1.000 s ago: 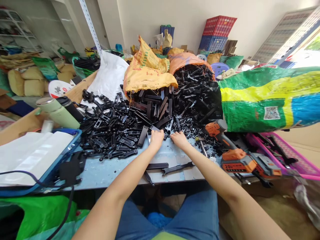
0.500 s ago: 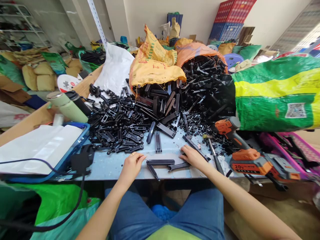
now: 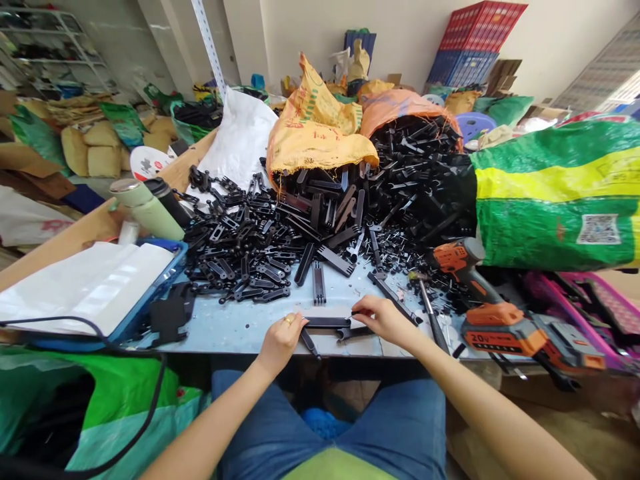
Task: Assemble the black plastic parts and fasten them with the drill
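Note:
A flat black handle piece (image 3: 327, 322) lies on the table edge in front of me, with an open-ended wrench part (image 3: 346, 334) under its right end and a narrow black part (image 3: 310, 343) angled down from its left end. My left hand (image 3: 284, 339) is closed in a pinch at the handle's left end; what sits between its fingertips is hidden. At the right end my right hand (image 3: 379, 317) pinches a small dark thing too tiny to name. Just beyond lies a slotted black handle (image 3: 319, 283).
Heaps of black metal parts (image 3: 240, 240) and loose screws (image 3: 393, 250) spread behind. A hammer (image 3: 431, 310) and a cordless drill (image 3: 475, 287) lie at right, near a green and yellow sack (image 3: 555, 200). A blue tray (image 3: 173, 267) and bottles (image 3: 145, 210) stand left.
My left hand has come right, up to the handle's left end. My right hand has shifted slightly left and now pinches at the right end. The view has turned a little.

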A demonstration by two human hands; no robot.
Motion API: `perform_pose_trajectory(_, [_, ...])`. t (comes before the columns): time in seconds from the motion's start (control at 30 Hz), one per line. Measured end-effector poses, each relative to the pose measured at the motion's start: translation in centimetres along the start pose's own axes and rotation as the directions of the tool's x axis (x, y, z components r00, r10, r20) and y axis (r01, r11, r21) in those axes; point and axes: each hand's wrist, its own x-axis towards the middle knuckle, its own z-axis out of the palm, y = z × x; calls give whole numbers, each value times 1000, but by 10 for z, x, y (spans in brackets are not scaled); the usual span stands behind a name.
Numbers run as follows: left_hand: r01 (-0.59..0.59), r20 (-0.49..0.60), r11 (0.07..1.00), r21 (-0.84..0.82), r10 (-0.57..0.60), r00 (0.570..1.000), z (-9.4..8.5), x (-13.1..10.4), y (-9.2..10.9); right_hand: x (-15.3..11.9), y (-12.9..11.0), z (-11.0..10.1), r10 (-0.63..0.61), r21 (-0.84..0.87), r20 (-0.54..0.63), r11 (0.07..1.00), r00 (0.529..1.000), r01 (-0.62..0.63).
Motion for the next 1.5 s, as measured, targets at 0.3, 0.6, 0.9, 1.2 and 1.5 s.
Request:
perform_pose_trajectory(0.3, [-98, 3, 993, -60, 98, 995, 7, -7, -13, 12, -34, 1, -23, -437, 271, 888, 962, 144])
perform_pose_trajectory(0.6, [-332, 162, 940, -85, 342, 926, 6, 14, 21, -27, 35, 34, -142, -452, -37, 885, 989, 110])
perform_pose_trajectory(0.9, [-107, 70, 824, -557, 175, 982, -55, 32, 67, -49, -23, -3, -263, 115, 44, 960, 964, 257])
perform_pose_trajectory(1.2, [-131, -354, 853, -505, -66, 933, -39, 8, 80, 34, -66, 88, 42, 146, -284, 989, 958, -1])
perform_pose_trajectory(1.5, [-94, 139, 993, 65, 84, 987, 28, 43, 33, 124, 15, 5, 254, -48, -118, 964, 960, -261])
